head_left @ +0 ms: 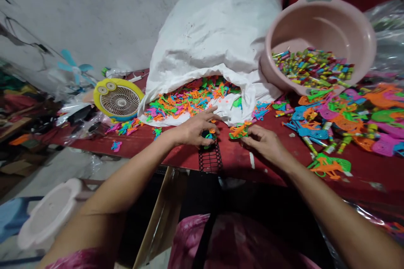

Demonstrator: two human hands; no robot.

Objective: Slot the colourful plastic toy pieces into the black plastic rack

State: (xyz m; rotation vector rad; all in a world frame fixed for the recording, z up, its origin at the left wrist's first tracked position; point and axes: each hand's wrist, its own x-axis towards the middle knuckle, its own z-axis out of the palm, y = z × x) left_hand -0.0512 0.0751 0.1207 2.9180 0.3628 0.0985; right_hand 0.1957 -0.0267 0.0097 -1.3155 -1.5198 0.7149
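Left grip [191, 131] closed on a dark plastic piece [208, 135], right grip [256, 141] closed on an orange plastic piece [239, 131]

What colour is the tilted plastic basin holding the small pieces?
The plastic basin is pale pink, best seen in the head view.

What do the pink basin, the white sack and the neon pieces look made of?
The pink basin looks like moulded plastic: smooth, satin sheen, thick rounded rim. The white sack seems woven synthetic fabric, soft creases, dull surface. The neon pieces look like thin glossy plastic, evenly bright.
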